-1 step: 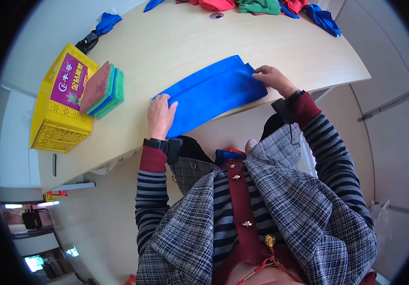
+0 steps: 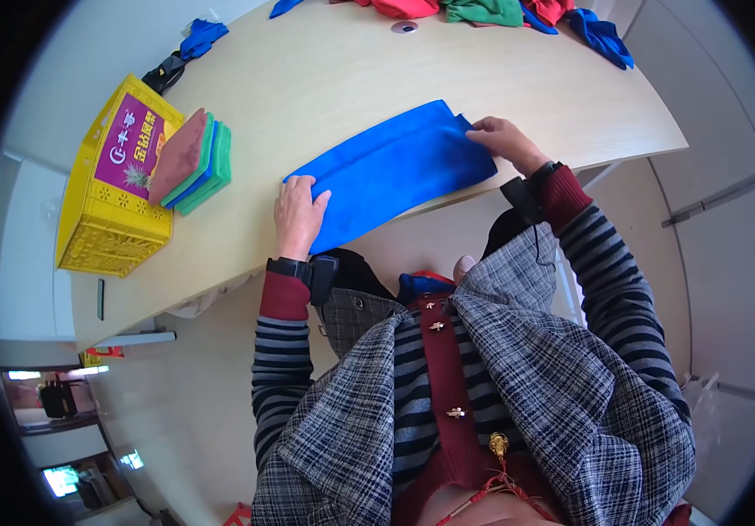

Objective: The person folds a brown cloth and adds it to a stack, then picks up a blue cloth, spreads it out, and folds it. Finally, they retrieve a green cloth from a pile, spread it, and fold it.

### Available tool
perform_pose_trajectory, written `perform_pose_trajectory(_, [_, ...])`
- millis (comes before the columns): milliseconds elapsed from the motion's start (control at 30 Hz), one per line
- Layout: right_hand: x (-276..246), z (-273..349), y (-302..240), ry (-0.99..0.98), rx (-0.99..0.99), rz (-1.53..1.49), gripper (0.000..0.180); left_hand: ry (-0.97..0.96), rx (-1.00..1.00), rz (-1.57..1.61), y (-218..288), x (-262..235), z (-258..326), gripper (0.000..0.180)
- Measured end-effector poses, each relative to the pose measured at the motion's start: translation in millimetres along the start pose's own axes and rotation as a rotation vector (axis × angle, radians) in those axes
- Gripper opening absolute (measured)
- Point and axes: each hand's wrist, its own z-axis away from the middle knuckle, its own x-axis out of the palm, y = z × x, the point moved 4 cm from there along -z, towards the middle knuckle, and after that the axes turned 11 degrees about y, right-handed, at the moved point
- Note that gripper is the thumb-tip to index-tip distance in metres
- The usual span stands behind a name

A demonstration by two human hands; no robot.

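Where the table [image 2: 482, 70] curves toward us, we have a blue cloth [image 2: 395, 171] lying folded into a long flat strip, slanting from lower left to upper right along the near edge. Our left hand [image 2: 300, 215] lies flat on the cloth's left end, fingers spread and palm down. Our right hand [image 2: 502, 140] rests on the right end, fingers drawn together on the corner of the fabric; whether they pinch it or only press it, we cannot tell. Both wrists carry dark bands, above red cuffs and striped sleeves.

To the left of the cloth, well apart from it, sits a stack [image 2: 195, 159] of folded cloths in brown, green and blue, leaning against a yellow crate [image 2: 106, 219] that stands at the table's left end. Beyond the crate, a loose blue cloth lies near the far left edge with a dark object beside it. Along the far edge we see a heap [image 2: 491, 10] of red, green and blue cloths, with one blue piece trailing to the right. A small round grommet [image 2: 404, 27] sits in the tabletop near that heap.
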Motion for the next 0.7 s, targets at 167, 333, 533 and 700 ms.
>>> perform_pose_trajectory(167, [16.1,-24.6,-4.4,-0.019,0.021,0.023,0.044,0.011,-0.034,-0.069,-3.0,-14.9,9.6,0.035])
perform_pose_trajectory(333, [35.4,-37.9,-3.5,-0.056,-0.018,0.019,0.04,-0.262,-0.25,0.091,-40.0,-2.2,-1.5,0.033])
perform_pose_trajectory(533, [34.1,-42.9,-3.1,-0.049,-0.108,-0.071,0.033,-0.108,-0.075,0.124,-34.1,-2.3,-0.7,0.031])
perform_pose_trajectory(700, [35.4,-38.8,2.5,-0.035,-0.099,-0.104,0.033,-0.071,-0.145,0.198,-39.9,4.4,-2.5,0.036])
